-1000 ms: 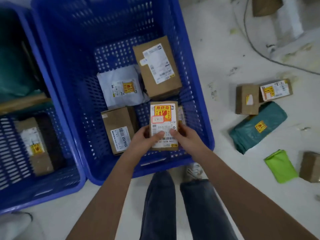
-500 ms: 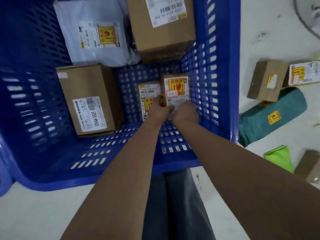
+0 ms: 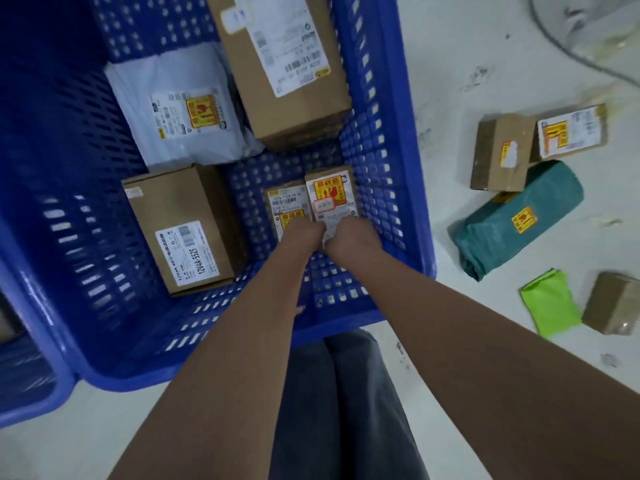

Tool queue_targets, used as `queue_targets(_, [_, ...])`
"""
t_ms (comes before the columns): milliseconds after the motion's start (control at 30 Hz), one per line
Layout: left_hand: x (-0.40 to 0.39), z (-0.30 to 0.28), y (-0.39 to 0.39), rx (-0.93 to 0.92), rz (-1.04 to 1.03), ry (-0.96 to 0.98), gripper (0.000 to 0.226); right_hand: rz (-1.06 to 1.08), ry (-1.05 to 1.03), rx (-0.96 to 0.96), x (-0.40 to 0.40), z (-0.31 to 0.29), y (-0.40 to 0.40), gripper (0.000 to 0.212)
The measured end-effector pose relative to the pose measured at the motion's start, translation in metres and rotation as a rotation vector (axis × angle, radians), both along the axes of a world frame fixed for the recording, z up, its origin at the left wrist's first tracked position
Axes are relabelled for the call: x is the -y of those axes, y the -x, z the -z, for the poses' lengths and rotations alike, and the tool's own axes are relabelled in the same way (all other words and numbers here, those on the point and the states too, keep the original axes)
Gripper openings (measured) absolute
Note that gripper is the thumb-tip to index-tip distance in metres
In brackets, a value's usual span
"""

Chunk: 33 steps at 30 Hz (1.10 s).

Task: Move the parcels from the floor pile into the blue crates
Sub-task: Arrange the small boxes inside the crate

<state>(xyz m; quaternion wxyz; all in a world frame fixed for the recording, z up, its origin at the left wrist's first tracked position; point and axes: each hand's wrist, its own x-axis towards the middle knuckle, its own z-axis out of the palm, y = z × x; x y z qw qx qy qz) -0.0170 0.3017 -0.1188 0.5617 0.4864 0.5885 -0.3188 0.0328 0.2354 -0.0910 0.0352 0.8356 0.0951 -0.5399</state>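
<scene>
Parcel (image 3: 331, 199), pinched at its near end by left hand (image 3: 302, 233) and right hand (image 3: 349, 233), wants lowering flat onto the crate (image 3: 391, 188) floor beside its neighbour (image 3: 285, 209) before release.

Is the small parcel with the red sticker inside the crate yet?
Inside: small parcel sits low between blue crate walls, both hands gripping it.

Dim, flat, cool light, soft shadows, no glare. Slight motion blur smears label text. Wide-angle bend at edges stretches forearms and blue crate (image 3: 424, 216) rim.
</scene>
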Motion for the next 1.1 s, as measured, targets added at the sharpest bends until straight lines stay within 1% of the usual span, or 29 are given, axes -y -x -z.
queue_targets(67, [-0.006,-0.028,-0.001,-0.011,0.026,0.003,0.02,0.177,-0.175,-0.036,0.002,-0.028,-0.006,0.043])
queue_targets(100, [-0.009,-0.045,-0.002,-0.016,0.012,0.003,0.017,0.254,-0.237,-0.039,0.003,-0.044,-0.009,0.039])
queue_targets(133, [-0.012,-0.062,-0.003,-0.012,-0.005,-0.02,0.018,0.314,-0.282,-0.044,0.005,-0.062,-0.012,0.034])
queue_targets(167, [-0.014,-0.08,-0.004,0.002,-0.009,-0.063,0.024,0.366,-0.331,-0.046,0.007,-0.079,-0.016,0.026])
queue_targets(233, [-0.018,-0.115,-0.007,0.066,-0.01,-0.154,0.03,0.51,-0.43,-0.036,0.013,-0.115,-0.022,0.007])
queue_targets(267, [-0.018,-0.133,-0.009,0.106,-0.023,-0.19,0.027,0.594,-0.475,-0.018,0.017,-0.132,-0.025,0.007])
queue_targets(333, [-0.014,-0.165,-0.017,0.19,-0.053,-0.255,0.021,0.757,-0.557,0.025,0.031,-0.158,-0.034,0.022])
queue_targets(367, [-0.01,-0.177,-0.024,0.231,-0.067,-0.281,0.02,0.829,-0.588,0.048,0.04,-0.167,-0.039,0.027])
queue_targets(433, [0.003,-0.195,-0.041,0.32,-0.075,-0.314,0.022,0.946,-0.615,0.117,0.063,-0.177,-0.05,0.028])
queue_targets(500, [0.021,-0.207,-0.06,0.439,-0.042,-0.362,0.025,1.102,-0.597,0.204,0.092,-0.176,-0.062,0.027])
queue_targets(600, [0.057,-0.213,-0.09,0.631,0.065,-0.394,0.027,1.317,-0.486,0.287,0.148,-0.157,-0.075,0.021])
queue_targets(667, [0.086,-0.205,-0.109,0.674,0.182,-0.341,0.028,1.383,-0.402,0.296,0.188,-0.139,-0.079,0.017])
queue_targets(733, [0.117,-0.191,-0.127,0.609,0.367,-0.24,0.022,1.4,-0.319,0.237,0.224,-0.124,-0.081,0.016])
queue_targets(800, [0.147,-0.171,-0.142,0.458,0.549,-0.121,0.014,1.419,-0.263,0.14,0.256,-0.113,-0.085,0.014])
queue_targets(833, [0.159,-0.16,-0.148,0.35,0.583,-0.065,0.012,1.407,-0.241,0.09,0.268,-0.109,-0.087,0.015])
queue_targets(900, [0.179,-0.144,-0.156,0.103,0.536,0.05,0.009,1.375,-0.208,-0.004,0.29,-0.104,-0.092,0.018])
queue_targets(967, [0.19,-0.132,-0.161,-0.063,0.505,0.092,0.015,1.369,-0.18,-0.074,0.306,-0.099,-0.099,0.019])
queue_targets(1033, [0.197,-0.122,-0.168,-0.133,0.545,0.067,0.018,1.375,-0.159,-0.112,0.317,-0.093,-0.111,0.017])
queue_targets(1100, [0.203,-0.111,-0.182,-0.13,0.559,0.041,0.017,1.374,-0.172,-0.115,0.321,-0.083,-0.128,0.015])
